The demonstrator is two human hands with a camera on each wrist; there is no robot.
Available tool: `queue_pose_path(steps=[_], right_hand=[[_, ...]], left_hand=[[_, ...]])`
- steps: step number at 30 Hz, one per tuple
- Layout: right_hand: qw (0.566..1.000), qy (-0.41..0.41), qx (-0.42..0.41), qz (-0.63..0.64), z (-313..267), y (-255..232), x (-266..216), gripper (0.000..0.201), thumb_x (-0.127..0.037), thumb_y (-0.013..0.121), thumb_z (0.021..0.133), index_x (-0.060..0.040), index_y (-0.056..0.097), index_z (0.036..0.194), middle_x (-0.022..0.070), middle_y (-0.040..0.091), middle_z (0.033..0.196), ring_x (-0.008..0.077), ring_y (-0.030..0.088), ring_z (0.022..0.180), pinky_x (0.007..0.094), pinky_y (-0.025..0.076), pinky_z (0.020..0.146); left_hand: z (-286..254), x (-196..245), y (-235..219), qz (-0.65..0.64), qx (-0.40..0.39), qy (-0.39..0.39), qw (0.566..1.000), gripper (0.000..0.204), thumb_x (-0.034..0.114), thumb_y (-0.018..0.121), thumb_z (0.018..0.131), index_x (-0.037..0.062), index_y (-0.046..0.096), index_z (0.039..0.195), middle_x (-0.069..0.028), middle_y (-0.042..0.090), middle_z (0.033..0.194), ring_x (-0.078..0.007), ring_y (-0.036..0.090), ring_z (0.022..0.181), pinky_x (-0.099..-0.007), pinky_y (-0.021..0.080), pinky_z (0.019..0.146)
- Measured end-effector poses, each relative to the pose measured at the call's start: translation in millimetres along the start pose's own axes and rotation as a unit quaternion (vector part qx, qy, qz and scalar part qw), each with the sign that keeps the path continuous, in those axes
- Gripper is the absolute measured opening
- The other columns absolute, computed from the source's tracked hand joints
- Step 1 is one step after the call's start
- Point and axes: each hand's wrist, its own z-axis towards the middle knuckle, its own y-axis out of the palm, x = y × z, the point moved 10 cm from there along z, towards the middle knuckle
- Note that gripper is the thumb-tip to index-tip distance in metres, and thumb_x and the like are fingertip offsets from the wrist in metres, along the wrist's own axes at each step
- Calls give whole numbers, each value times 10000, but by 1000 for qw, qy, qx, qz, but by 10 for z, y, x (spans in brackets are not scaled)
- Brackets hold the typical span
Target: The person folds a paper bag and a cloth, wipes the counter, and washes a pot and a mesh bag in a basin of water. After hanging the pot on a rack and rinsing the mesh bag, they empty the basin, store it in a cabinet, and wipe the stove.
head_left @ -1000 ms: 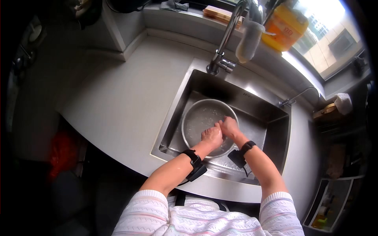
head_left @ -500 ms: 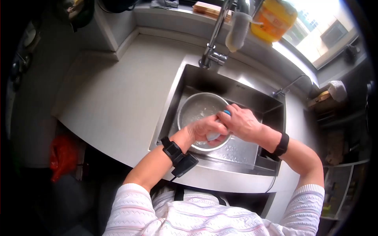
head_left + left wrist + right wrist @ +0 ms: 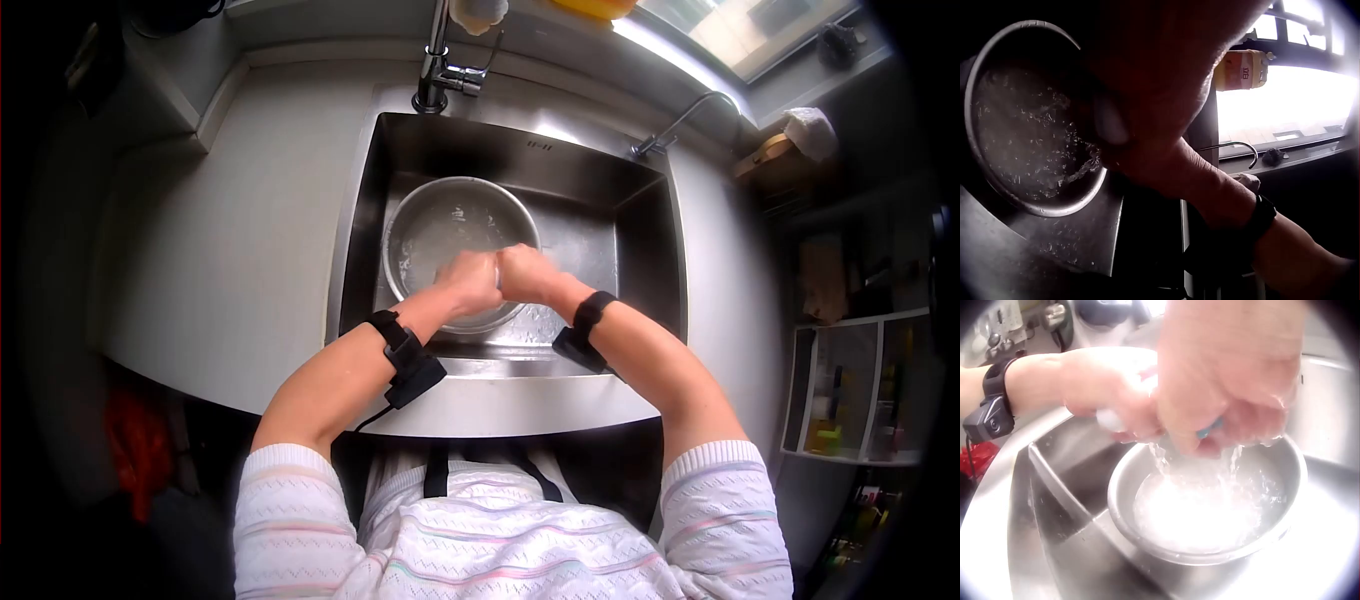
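Note:
Both hands, curled and pressed close together, grip a small white item with a blue part over a round metal bowl [image 3: 455, 215] of water. In the head view the left hand [image 3: 470, 283] and right hand [image 3: 528, 273] meet above the bowl's near side, with only a sliver of white between them. The right wrist view shows a white end [image 3: 1109, 419] by the left hand [image 3: 1104, 384] and a blue bit [image 3: 1210, 428] under the right hand [image 3: 1229, 375]. Water streams from the hands into the bowl. Fingers hide most of the item.
The bowl stands in the left part of a steel sink [image 3: 640, 235]. A tall faucet [image 3: 431, 80] rises behind it, with a thin curved spout [image 3: 690, 120] at the back right. Pale countertop [image 3: 230, 230] lies to the left; a red bag [image 3: 140, 450] is below it.
The right hand has swung from its bent, raised pose to lie level beside the left. The blue part has gone from the head view. That view has shifted, with the sink now further left.

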Motion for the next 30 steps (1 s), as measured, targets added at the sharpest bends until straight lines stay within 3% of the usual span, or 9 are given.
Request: queue_pose_path(steps=[3, 7, 9, 13, 14, 19, 21, 25, 30], right_hand=[[995, 47, -9, 82, 72, 315, 149, 306, -179, 675, 614, -73, 641, 899, 182, 644, 892, 337, 616, 873, 407, 500, 755], [996, -63, -7, 67, 22, 83, -39, 475, -214, 739, 615, -45, 591, 1033, 167, 644, 874, 303, 631, 853, 398, 524, 717], [920, 48, -98, 378, -219, 7, 113, 533, -232, 728, 697, -13, 520, 1137, 141, 624, 899, 227, 638, 820, 363, 551, 628], [850, 26, -60, 523, -483, -252, 230, 406, -272, 587, 868, 40, 520, 1119, 123, 610, 894, 190, 629, 769, 309, 553, 568], [865, 29, -44, 499, -555, -303, 263, 407, -297, 568, 879, 49, 539, 1093, 123, 612, 866, 190, 626, 781, 306, 557, 578], [890, -9, 139, 433, -1133, -782, 262, 308, -277, 579, 882, 12, 652, 957, 76, 630, 783, 155, 590, 764, 271, 500, 648], [834, -58, 201, 511, -1499, -1051, 230, 242, -237, 607, 867, -13, 671, 935, 69, 645, 789, 142, 590, 765, 255, 481, 709], [709, -126, 252, 647, -2376, -1460, 189, 229, -195, 538, 892, 14, 610, 832, 98, 650, 799, 141, 642, 756, 265, 524, 765], [642, -248, 317, 652, -3426, -1828, 235, 234, -200, 473, 911, 0, 577, 847, 153, 662, 810, 235, 676, 753, 354, 558, 744]], left_hand=[[-31, -49, 84, 57, 1, 3, 998, 336, 153, 623, 640, 41, 605, 956, -186, 641, 832, -359, 616, 818, -426, 488, 735], [-87, -26, -99, 128, 51, -1, 990, 403, 158, 652, 626, 67, 575, 1011, -183, 629, 912, -347, 608, 869, -412, 483, 758], [-164, 44, -272, 125, 93, 16, 988, 414, 157, 661, 624, 70, 566, 1017, -187, 620, 938, -339, 607, 888, -405, 483, 764], [-392, 107, -543, 17, 144, 81, 986, 564, 228, 716, 594, 63, 528, 1099, -169, 613, 920, -277, 624, 790, -364, 501, 703], [-496, 91, -547, -124, 94, 1, 988, 573, 251, 718, 613, 62, 527, 1120, -140, 613, 907, -234, 620, 752, -332, 502, 653], [-775, 260, -281, -462, 53, -54, 884, 443, 276, 640, 770, 16, 542, 1115, -73, 610, 881, -143, 600, 695, -264, 491, 561], [-877, 220, -238, -466, 63, -49, 881, 348, 285, 597, 814, 45, 556, 1062, -67, 614, 867, -158, 607, 744, -308, 510, 606], [-1205, 75, -172, -683, 161, -48, 711, 197, 143, 611, 791, 65, 564, 965, -97, 601, 913, -228, 599, 843, -431, 525, 699], [-1534, 507, -38, -703, 117, 48, 700, 149, 52, 625, 792, 59, 598, 938, -96, 620, 901, -211, 620, 804, -378, 554, 671]])
